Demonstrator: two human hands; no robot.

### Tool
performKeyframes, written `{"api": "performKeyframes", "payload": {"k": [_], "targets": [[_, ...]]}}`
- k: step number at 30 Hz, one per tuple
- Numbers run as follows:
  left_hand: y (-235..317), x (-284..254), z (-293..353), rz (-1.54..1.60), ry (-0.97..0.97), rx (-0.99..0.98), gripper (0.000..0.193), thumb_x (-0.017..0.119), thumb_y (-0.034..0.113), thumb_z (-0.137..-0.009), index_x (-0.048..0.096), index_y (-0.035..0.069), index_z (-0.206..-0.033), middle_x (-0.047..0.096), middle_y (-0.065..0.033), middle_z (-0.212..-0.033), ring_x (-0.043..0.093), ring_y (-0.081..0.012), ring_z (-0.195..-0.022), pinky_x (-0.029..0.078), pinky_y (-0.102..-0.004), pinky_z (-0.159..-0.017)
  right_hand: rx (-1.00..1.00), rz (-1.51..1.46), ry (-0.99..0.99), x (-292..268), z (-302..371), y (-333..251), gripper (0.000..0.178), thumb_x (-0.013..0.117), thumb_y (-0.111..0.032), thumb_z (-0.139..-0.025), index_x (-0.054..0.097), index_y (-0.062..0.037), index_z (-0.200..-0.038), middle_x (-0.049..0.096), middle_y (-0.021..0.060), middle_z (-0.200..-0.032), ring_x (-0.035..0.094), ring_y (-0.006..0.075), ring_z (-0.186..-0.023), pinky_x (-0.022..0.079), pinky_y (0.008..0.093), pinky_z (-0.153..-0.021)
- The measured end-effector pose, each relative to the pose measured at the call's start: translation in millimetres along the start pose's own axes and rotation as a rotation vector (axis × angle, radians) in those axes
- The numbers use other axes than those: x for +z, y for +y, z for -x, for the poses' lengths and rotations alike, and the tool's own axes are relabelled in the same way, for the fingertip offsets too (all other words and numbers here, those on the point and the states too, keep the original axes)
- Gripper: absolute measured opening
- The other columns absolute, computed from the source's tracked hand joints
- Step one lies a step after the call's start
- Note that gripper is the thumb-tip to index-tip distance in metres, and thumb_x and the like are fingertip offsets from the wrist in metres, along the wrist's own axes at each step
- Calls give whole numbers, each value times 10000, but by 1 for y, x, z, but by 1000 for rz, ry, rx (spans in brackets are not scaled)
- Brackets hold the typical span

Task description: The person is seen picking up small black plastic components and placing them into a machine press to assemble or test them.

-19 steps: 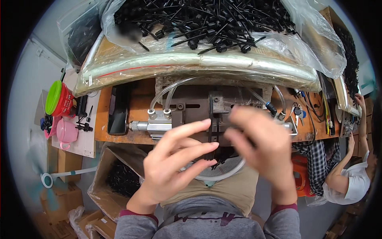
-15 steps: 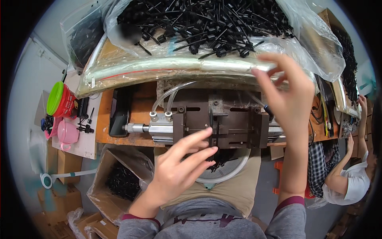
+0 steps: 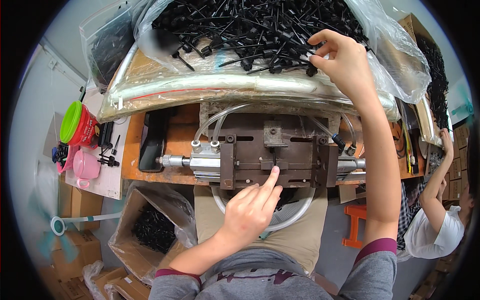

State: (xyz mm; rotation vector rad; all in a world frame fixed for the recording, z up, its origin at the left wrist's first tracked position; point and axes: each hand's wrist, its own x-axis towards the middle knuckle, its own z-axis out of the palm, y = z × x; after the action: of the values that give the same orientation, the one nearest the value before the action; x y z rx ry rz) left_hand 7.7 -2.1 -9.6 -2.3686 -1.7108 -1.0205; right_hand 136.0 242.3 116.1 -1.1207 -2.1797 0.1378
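My left hand point(image 3: 251, 210) is over the front of a dark metal fixture point(image 3: 250, 176), index finger stretched forward and the other fingers partly bent. Its fingertip meets the near end of a thin black rod point(image 3: 274, 157) lying in the fixture's middle slot; whether it presses is hard to tell. My right hand point(image 3: 345, 62) is above the front right of a heap of black plastic stemmed parts point(image 3: 260, 37). A gap shows between its thumb and index finger, and parts of the heap lie right beside the fingertips.
Clear tubes point(image 3: 215, 122) run to the metal cylinder point(image 3: 205, 165) at the fixture's left. A white round basket point(image 3: 295, 215) sits at my lap. Left are a pink cup point(image 3: 86, 165), a red bucket point(image 3: 82, 131) and a lined carton point(image 3: 150, 225). A co-worker point(image 3: 440, 220) is at right.
My right hand has moved up and away from above the fixture's right side to the heap. My left hand has shifted slightly right, its index finger now extended to the rod in the slot.
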Motion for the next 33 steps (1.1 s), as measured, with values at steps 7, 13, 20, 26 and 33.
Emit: {"api": "performKeyframes", "payload": {"k": [7, 13, 20, 26, 33], "targets": [[-2, -4, -7, -8, -64, -24, 224, 768, 101, -705, 686, 33, -901, 633, -143, -1269, 673, -187, -679, 542, -276, -642, 156, -418, -40, -32, 21, 5, 224, 719, -171, -822, 731, -40, -1003, 725, 43, -789, 539, 53, -559, 411, 207, -501], [2, -12, -10, -80, -194, -38, 265, 779, 149, -732, 685, 32, -950, 636, -113, -1274, 637, -155, -559, 524, -249, -595, 237, -850, -273, -47, 62, 1, 203, 703, -159, -867, 726, -45, -1033, 712, 18, -796, 427, -9, -505, 282, 157, -451], [17, -55, -30, 693, 26, -387, 505, 763, 59, -791, 598, -9, -1264, 601, -181, -1289, 700, -181, -809, 577, -270, -691, 49, -842, -740, -51, 93, -16, 123, 755, -58, -808, 757, -23, -925, 705, 25, -779, 537, 36, -587, 383, 200, -508], [7, -59, -30, 523, 117, -63, 426, 722, -74, -786, 633, -40, -1201, 650, -199, -1164, 696, -222, -881, 587, -290, -743, -113, -778, -734, -38, 82, -32, 214, 782, -132, -799, 743, -48, -991, 731, 64, -884, 652, 118, -779, 479, 239, -624], [2, -46, -16, 399, 263, -178, 326, 778, -60, -728, 712, -23, -1045, 719, -137, -964, 704, -224, -829, 578, -281, -722, -443, 49, 79, -19, 23, -34, 281, 744, -142, -785, 703, -70, -1053, 686, 73, -1050, 630, 226, -979, 491, 337, -789]]}}
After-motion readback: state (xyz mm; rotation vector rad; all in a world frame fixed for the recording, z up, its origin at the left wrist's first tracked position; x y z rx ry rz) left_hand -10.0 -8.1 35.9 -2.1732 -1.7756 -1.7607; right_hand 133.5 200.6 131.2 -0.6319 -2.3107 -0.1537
